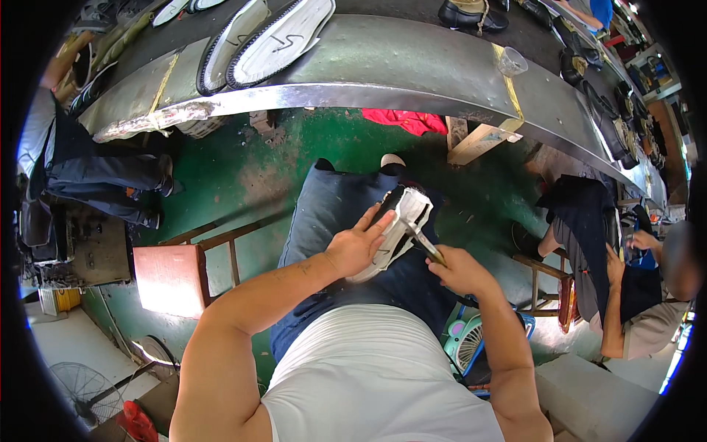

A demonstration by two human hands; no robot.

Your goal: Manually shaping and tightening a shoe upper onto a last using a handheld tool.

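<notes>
A long grey bench (412,66) curves overhead, carrying two white soles (265,37) and yellow tape strips (163,85). A red stool (169,276) stands left. On the lap, the left hand (357,247) grips a shoe (401,225); the right hand (460,271) pinches a brush (426,245) touching it.

Around the workplace — bystanding things
Two white shoe soles (258,40) lie on the metal tabletop (412,66); a wooden stool (173,276) stands on the green floor (243,177) — red cloth (405,119) beyond.
</notes>
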